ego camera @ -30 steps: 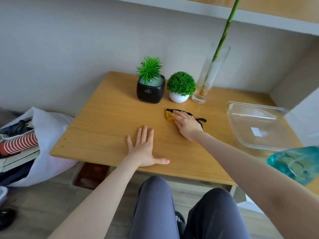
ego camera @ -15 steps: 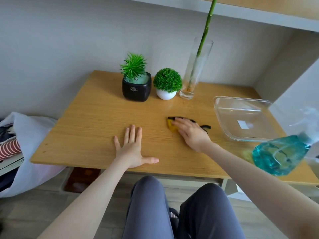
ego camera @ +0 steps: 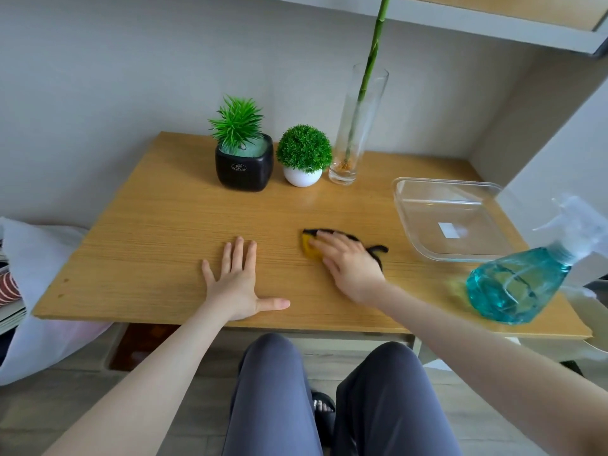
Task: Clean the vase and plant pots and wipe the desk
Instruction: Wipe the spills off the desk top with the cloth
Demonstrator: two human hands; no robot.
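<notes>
A home room: a wooden desk (ego camera: 164,225) against a plain wall holds potted plants (ego camera: 245,159), with a laundry bag (ego camera: 39,258) alongside.

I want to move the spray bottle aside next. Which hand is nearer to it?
Right. The right hand presses the cloth just left of the spray bottle; the left hand lies flat farther left.

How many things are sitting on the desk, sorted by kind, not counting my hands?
Plant pots: 2, the black pot and the white pot
Glass vase: 1
Cleaning cloth: 1
Clear tray: 1
Spray bottle: 1
Total: 6
</notes>
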